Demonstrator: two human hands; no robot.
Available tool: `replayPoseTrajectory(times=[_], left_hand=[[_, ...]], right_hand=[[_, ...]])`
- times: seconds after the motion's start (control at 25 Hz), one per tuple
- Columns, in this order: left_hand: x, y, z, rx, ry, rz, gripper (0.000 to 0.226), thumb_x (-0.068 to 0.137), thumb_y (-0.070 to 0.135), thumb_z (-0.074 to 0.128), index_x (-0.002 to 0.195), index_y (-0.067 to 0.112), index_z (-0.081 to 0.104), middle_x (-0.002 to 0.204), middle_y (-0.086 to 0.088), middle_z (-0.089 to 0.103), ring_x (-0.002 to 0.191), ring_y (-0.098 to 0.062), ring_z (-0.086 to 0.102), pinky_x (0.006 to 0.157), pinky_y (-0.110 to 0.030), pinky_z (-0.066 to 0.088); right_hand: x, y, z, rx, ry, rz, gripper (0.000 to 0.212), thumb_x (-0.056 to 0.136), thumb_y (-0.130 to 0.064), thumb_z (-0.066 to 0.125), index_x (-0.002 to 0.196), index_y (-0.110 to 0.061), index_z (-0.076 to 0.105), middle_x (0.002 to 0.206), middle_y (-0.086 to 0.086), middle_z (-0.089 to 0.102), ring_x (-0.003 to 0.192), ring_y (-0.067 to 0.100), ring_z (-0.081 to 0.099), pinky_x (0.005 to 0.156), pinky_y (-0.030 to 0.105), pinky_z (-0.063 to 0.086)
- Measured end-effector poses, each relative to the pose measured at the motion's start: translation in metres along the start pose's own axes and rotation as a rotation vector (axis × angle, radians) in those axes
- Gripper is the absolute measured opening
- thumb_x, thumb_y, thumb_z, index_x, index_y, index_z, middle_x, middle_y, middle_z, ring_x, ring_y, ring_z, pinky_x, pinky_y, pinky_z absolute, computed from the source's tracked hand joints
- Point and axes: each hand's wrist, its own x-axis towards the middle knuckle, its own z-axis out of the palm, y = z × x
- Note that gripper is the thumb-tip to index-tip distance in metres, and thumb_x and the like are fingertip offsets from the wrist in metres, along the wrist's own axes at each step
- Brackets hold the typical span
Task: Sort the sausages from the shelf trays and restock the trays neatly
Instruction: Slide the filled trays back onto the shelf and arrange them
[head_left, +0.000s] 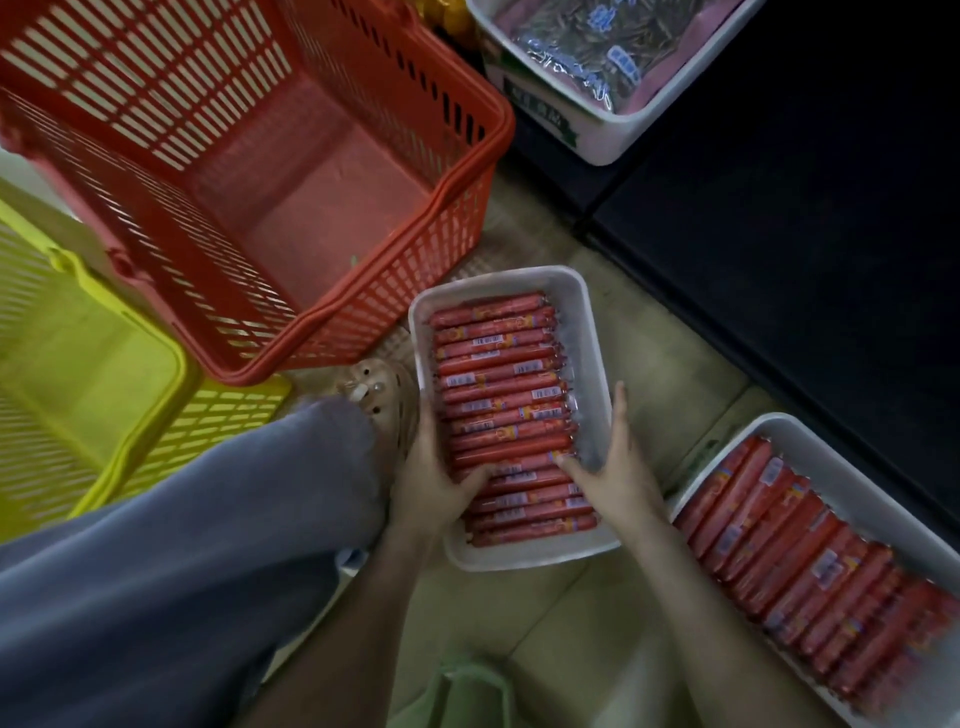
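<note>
Both hands clasp the white tray (589, 332) on the floor: left hand (434, 480) and right hand (615, 470) grip opposite sides, thumbs pressing the sausages (501, 387), probably to square the row. Beyond, the red basket (291, 171) stands empty.

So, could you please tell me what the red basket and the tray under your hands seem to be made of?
Red basket: apparently moulded plastic, given its slotted lattice walls and dull sheen. White tray: probably thin plastic or foam, with smooth matte walls and rounded corners.
</note>
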Motion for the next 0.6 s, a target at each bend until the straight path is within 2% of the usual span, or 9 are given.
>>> replayPoseTrajectory(times=[0.04, 0.08, 0.16, 0.24, 0.28, 0.32, 0.36, 0.48, 0.6], left_hand=[[0.000, 0.000, 0.004, -0.026, -0.012, -0.034, 0.108, 0.070, 0.039, 0.083, 0.148, 0.046, 0.009, 0.135, 0.026, 0.047, 0.124, 0.005, 0.046, 0.103, -0.030, 0.044], [0.000, 0.001, 0.010, -0.014, -0.008, -0.053, 0.109, 0.070, 0.042, 0.083, 0.148, 0.047, 0.007, 0.137, 0.024, 0.045, 0.125, 0.003, 0.046, 0.103, -0.033, 0.044], [0.001, 0.000, 0.019, 0.087, -0.012, -0.045, 0.107, 0.072, 0.049, 0.078, 0.147, 0.053, 0.001, 0.143, 0.013, 0.040, 0.127, -0.005, 0.045, 0.103, -0.035, 0.043], [0.001, 0.000, 0.022, 0.173, -0.028, -0.055, 0.099, 0.075, 0.052, 0.073, 0.142, 0.060, 0.000, 0.146, 0.006, 0.037, 0.125, -0.007, 0.044, 0.101, -0.026, 0.039], [0.003, 0.003, 0.024, 0.186, -0.034, -0.065, 0.095, 0.076, 0.051, 0.072, 0.140, 0.061, 0.002, 0.146, 0.005, 0.036, 0.122, -0.004, 0.043, 0.098, -0.021, 0.037], [0.003, 0.008, 0.025, 0.184, -0.045, -0.066, 0.091, 0.078, 0.049, 0.072, 0.139, 0.061, 0.006, 0.146, 0.007, 0.035, 0.118, 0.000, 0.041, 0.095, -0.016, 0.034], [0.002, 0.012, 0.027, 0.181, -0.065, -0.058, 0.087, 0.080, 0.046, 0.072, 0.138, 0.060, 0.009, 0.147, 0.010, 0.033, 0.116, 0.003, 0.038, 0.095, -0.014, 0.032], [-0.009, 0.029, 0.035, 0.156, -0.156, 0.013, 0.080, 0.081, 0.043, 0.071, 0.138, 0.059, 0.018, 0.152, 0.013, 0.028, 0.124, 0.001, 0.040, 0.099, -0.013, 0.031], [-0.029, 0.042, 0.035, 0.145, -0.227, 0.041, 0.079, 0.078, 0.048, 0.072, 0.137, 0.061, 0.020, 0.155, 0.011, 0.026, 0.132, -0.006, 0.040, 0.110, -0.026, 0.035]], right_hand=[[0.001, 0.000, -0.001, 0.083, -0.012, 0.010, 0.109, 0.081, -0.044, 0.070, 0.141, -0.051, -0.021, 0.154, -0.001, 0.028, 0.113, 0.023, 0.056, 0.081, 0.040, 0.051], [0.003, 0.000, -0.001, 0.130, -0.025, -0.010, 0.107, 0.082, -0.042, 0.070, 0.141, -0.054, -0.018, 0.153, -0.003, 0.031, 0.113, 0.021, 0.056, 0.083, 0.041, 0.051], [0.004, 0.003, 0.001, 0.112, -0.057, -0.091, 0.103, 0.084, -0.036, 0.069, 0.140, -0.060, -0.014, 0.155, -0.008, 0.025, 0.128, 0.016, 0.044, 0.095, 0.044, 0.047], [-0.001, 0.004, 0.004, 0.121, -0.089, -0.138, 0.093, 0.089, -0.028, 0.066, 0.138, -0.064, -0.005, 0.153, -0.011, 0.024, 0.125, 0.006, 0.038, 0.090, 0.025, 0.046], [-0.004, 0.007, 0.005, 0.149, -0.094, -0.140, 0.089, 0.090, -0.025, 0.064, 0.136, -0.067, 0.001, 0.151, -0.011, 0.027, 0.121, 0.003, 0.040, 0.084, 0.014, 0.044], [-0.007, 0.010, 0.006, 0.172, -0.084, -0.140, 0.086, 0.091, -0.023, 0.063, 0.134, -0.070, 0.007, 0.149, -0.011, 0.029, 0.119, 0.002, 0.042, 0.079, 0.010, 0.044], [-0.011, 0.013, 0.004, 0.178, -0.060, -0.138, 0.083, 0.091, -0.022, 0.063, 0.132, -0.072, 0.012, 0.147, -0.011, 0.031, 0.120, 0.002, 0.044, 0.081, 0.011, 0.046], [-0.028, 0.024, -0.008, 0.185, 0.008, -0.103, 0.077, 0.091, -0.020, 0.062, 0.132, -0.071, 0.021, 0.143, -0.013, 0.035, 0.125, 0.008, 0.046, 0.098, 0.032, 0.049], [-0.055, 0.025, -0.022, 0.205, 0.024, -0.079, 0.076, 0.091, -0.016, 0.060, 0.133, -0.068, 0.024, 0.139, -0.018, 0.037, 0.120, 0.005, 0.050, 0.099, 0.038, 0.049]])
